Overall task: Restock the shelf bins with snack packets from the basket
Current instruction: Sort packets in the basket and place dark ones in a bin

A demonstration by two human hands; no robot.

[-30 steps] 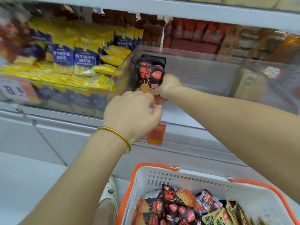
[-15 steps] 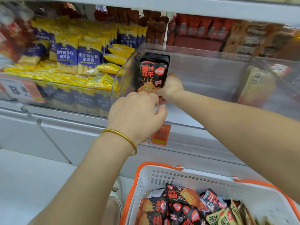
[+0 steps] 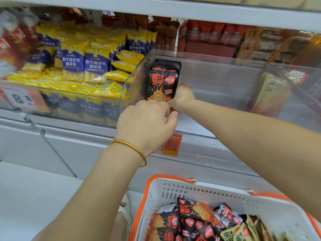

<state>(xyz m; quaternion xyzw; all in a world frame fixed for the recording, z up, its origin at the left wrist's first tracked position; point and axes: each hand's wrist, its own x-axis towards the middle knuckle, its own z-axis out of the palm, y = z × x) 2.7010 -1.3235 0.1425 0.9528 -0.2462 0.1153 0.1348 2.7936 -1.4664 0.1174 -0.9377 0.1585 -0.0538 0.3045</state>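
Head view: black packets [image 3: 162, 84] stand upright as a small stack at the left end of the clear bin [image 3: 217, 75] on the shelf. Right hand [image 3: 184, 97] reaches into the bin, grip closed on the stack's lower right edge, fingers hidden behind it. Left hand [image 3: 145, 122], gold bangle [image 3: 133, 148] at the wrist, sits just below the stack, fingers curled, thumb drawn toward fingertips; cannot tell whether it pinches anything. White basket [image 3: 217, 192] with orange rim sits below, holding more snack packets [image 3: 192, 211]. Yellow-and-blue packs [image 3: 94, 65] fill the neighbouring bin to the left.
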